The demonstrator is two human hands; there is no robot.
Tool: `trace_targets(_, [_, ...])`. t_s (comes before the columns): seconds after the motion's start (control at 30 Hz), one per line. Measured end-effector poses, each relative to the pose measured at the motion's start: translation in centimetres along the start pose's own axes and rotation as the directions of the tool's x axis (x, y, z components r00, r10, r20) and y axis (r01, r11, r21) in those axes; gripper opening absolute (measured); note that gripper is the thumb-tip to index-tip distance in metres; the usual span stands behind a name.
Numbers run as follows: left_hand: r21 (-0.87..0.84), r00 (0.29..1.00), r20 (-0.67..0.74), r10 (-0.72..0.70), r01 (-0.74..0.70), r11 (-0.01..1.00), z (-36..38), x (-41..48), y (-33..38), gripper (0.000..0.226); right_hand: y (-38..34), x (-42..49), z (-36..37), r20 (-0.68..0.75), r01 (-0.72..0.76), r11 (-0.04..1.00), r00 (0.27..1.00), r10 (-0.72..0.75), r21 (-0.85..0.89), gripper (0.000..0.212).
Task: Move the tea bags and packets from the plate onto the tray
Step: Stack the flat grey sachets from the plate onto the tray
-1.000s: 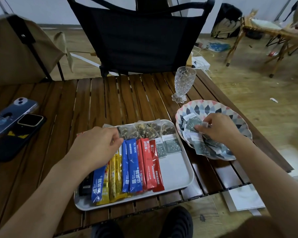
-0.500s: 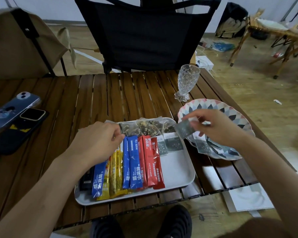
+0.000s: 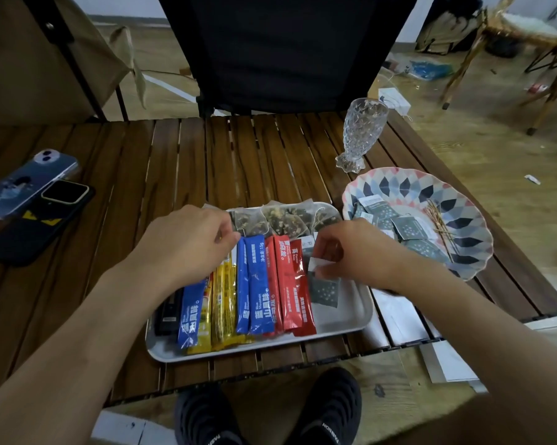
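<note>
A white tray (image 3: 344,319) lies on the slatted wooden table before me. On it are mesh tea bags (image 3: 283,220) along the far edge and blue (image 3: 254,284), red (image 3: 293,284) and yellow (image 3: 222,300) stick packets in a row. My right hand (image 3: 351,252) pinches a dark green tea packet (image 3: 325,290) low over the tray's right part. My left hand (image 3: 190,242) hovers over the tray's far left with fingers curled near a mesh bag; whether it grips anything is unclear. The patterned plate (image 3: 415,181) at the right holds several more green packets (image 3: 409,229).
A cut-glass goblet (image 3: 364,133) stands just behind the plate. Two phones (image 3: 26,181) (image 3: 36,223) lie at the table's left. A black chair (image 3: 287,49) and a beige chair (image 3: 46,59) stand behind the table. My black shoes (image 3: 264,412) show below the near edge.
My right hand lifted a green packet off the plate and carried it left and down onto the tray's right side. My left hand stayed over the tray's far left.
</note>
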State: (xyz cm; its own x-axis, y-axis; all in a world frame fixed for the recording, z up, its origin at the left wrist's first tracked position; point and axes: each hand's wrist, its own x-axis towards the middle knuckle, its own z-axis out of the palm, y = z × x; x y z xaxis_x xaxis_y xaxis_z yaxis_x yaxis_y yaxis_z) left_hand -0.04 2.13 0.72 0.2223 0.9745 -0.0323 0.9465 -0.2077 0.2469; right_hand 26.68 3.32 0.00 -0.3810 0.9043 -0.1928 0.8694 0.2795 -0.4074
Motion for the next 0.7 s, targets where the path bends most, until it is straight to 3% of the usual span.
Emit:
trace_targets(0.27, [-0.013,1.000,0.018,0.000,0.000,1.000,-0.1,-0.1,0.0,0.022,-0.6,0.2,1.3,-0.031,0.039,0.999,0.999,-0.040,-0.025,0.027])
trace_targets(0.37, [-0.009,1.000,0.015,0.000,0.001,1.000,-0.2,-0.1,0.1,0.021,-0.5,-0.2,0.5,-0.060,-0.069,0.990,0.996,0.061,-0.126,0.021])
trace_targets(0.47, [0.004,1.000,0.014,-0.004,0.004,1.000,-0.2,-0.1,0.2,0.022,-0.7,-0.7,0.4,0.011,-0.163,0.959,0.985,0.170,-0.233,0.030])
trace_targets(0.57, [0.016,1.000,0.006,-0.004,0.004,1.000,-0.2,-0.2,0.2,0.020,-1.6,-1.1,1.0,0.047,-0.170,0.977,0.983,0.177,-0.128,0.030])
trace_targets(0.7, [0.010,1.000,0.010,-0.004,0.004,1.000,-0.2,-0.3,0.2,0.020,-2.6,-0.9,2.2,0.054,-0.113,0.987,0.991,0.120,-0.114,0.014])
